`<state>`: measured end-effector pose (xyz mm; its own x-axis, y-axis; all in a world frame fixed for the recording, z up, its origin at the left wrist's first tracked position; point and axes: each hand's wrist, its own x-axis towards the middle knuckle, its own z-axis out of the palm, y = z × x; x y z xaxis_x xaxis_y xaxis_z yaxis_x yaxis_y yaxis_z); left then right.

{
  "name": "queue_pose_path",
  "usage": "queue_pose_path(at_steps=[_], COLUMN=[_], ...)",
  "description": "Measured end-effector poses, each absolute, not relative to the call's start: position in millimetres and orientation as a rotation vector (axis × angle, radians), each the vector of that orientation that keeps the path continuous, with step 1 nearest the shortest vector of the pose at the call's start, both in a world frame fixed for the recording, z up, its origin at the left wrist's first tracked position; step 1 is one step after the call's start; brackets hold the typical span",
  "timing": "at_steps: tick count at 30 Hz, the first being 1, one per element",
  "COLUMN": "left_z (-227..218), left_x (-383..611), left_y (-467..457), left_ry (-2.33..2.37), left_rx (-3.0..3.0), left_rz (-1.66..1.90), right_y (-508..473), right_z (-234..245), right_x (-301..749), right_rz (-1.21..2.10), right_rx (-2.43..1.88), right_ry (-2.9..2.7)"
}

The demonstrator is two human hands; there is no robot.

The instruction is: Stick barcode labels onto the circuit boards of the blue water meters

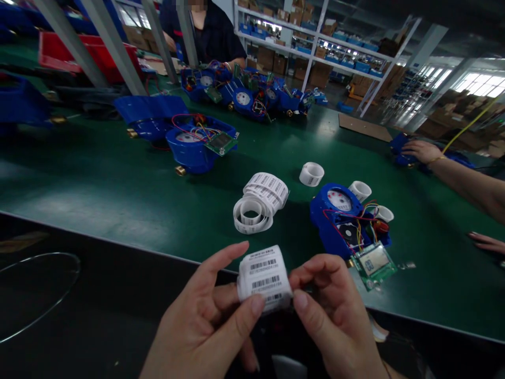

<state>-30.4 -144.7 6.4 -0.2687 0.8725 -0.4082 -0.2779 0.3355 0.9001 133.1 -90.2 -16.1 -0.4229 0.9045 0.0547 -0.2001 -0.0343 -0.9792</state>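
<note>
**Two hands, one little roll of stickers**

I stand by the long green table (98, 184) and look at the person next to me. Both hands are up close to the body, just off the near edge of the table. Between them is a small white roll of stickers (263, 276) with black bar codes on it.

The left hand (201, 321) pinches the roll from its side, with the thumb on the front and the fingers tucked behind. The right hand (335, 310) pinches it from the other side in the same way. Both thumb tips press on the bottom edge of the roll, quite near each other. The roll is up in the air, not on the table.

A bit past the hands lies a loose pile of stickers (260, 202) that has come unrolled. To the right of it sits a blue meter (343, 221) with its top open and coloured wires showing. A green board with a little screen (374, 261) hangs at its front. Far off on the right, another person's hand (422, 151) rests on something blue.

I think the trick here is to be gentle. One hand should hold the roll firm, so it does not spring open like the pile on the table. A thumbnail of the other hand can find the edge of one sticker and lift it slowly, so it does not rip or curl. It is best to touch the sticky side as little as you can.
</note>
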Motion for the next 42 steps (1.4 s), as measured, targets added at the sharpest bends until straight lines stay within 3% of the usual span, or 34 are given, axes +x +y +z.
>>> queue_pose_path(at_steps=[6,14,27,42], left_z=[19,29,30,9], left_x=[-24,-16,-21,-28], left_y=[-140,-136,-138,-144], left_ry=[1.433,1.358,1.446,1.402], left_rx=[0.523,0.3,0.26,0.387], left_rz=[1.251,1.359,1.43,1.374], right_y=[-91,-82,-81,-88], right_z=[-20,-16,-14,-24], right_x=[129,128,131,121], right_rz=[1.417,1.721,1.806,1.787], right_rx=[-0.908,-0.835,-0.819,-0.79], right_ry=[-1.386,-1.099,-0.834,-0.908])
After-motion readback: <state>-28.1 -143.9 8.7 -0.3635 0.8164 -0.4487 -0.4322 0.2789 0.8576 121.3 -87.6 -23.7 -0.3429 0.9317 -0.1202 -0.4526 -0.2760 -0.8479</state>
